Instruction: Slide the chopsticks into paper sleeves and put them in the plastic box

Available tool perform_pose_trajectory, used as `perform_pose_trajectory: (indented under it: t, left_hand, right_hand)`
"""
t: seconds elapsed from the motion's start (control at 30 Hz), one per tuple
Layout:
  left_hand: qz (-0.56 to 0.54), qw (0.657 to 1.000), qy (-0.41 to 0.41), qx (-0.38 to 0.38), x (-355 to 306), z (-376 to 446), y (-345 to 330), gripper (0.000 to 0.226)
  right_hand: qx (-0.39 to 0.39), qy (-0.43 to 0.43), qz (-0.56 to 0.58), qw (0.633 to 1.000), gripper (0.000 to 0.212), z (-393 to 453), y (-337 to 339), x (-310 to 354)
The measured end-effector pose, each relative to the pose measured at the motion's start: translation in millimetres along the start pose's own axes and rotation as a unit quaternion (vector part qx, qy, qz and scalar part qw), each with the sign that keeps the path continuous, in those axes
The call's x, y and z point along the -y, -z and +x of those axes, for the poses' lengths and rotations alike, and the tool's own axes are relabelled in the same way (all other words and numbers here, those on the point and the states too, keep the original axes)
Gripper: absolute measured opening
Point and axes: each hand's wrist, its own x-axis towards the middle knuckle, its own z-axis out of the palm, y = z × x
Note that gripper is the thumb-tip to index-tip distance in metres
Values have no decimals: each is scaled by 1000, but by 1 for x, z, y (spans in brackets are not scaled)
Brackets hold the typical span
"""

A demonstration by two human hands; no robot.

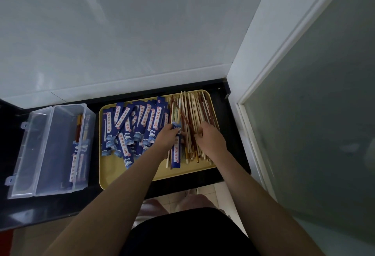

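The black countertop (229, 125) is narrow, hemmed by the white tiled wall at twelve o'clock and a white door frame at three, so open room lies mainly toward six o'clock and to nine.

On it, the flat yellow plastic tray (129, 171) has a low raised rim that should stop anything from rolling off, though it may catch a long stick dragged out sideways.

At nine o'clock from the tray, apart from it, stands the clear plastic box with its hinged lid laid open (60, 150); a few sleeved pairs already lie along its three-o'clock wall, and the rest of its floor looks free.

The heap of dark blue printed paper sleeves (129, 129) fills the tray's nine-o'clock half. They are probably light, thin and easily creased, best taken near the open mouth.

The loose pile of cream and reddish-brown chopsticks (194, 111) fills the three-o'clock half: stiff, light, likely smooth and prone to rolling, best gripped near the thick end.

The left hand (168, 138) curls around one sleeve (176, 154) at its upper end. The right hand (211, 140) rests on the pile with fingers bent onto the sticks; I cannot tell whether it holds a pair.
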Motion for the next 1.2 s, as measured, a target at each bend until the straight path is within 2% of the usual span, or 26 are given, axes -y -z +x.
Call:
perform_pose_trajectory:
  t: [0.13,0.37,0.57,0.73,0.87,0.93,1.03,1.2]
  left_hand:
    - [-28,999,16,-18,5,0,10,21]
    - [-100,994,40,-11,10,-2,21,19]
    - [-90,995,47,-8,9,-7,20,19]
    - [-48,998,33,-18,9,-6,25,23]
    - [-45,999,13,7,6,-11,22,21]
    - [-42,999,11,32,2,-15,17,16]
    - [-2,999,22,46,-2,-14,10,15]
    - [-28,999,33,27,0,-9,7,19]
  right_hand:
    - [39,-5,-15,999,24,1,-7,2]
    - [25,-14,5,1000,27,2,-3,-6]
    - [36,-14,-23,999,28,5,-10,2]
    - [47,-1,-46,998,53,7,-8,8]
    - [28,0,-74,997,58,9,-13,14]
    - [24,-2,-73,997,55,11,-13,16]
    - [26,-1,-57,998,37,14,-7,13]
    - [23,-7,-29,999,13,14,3,-2]
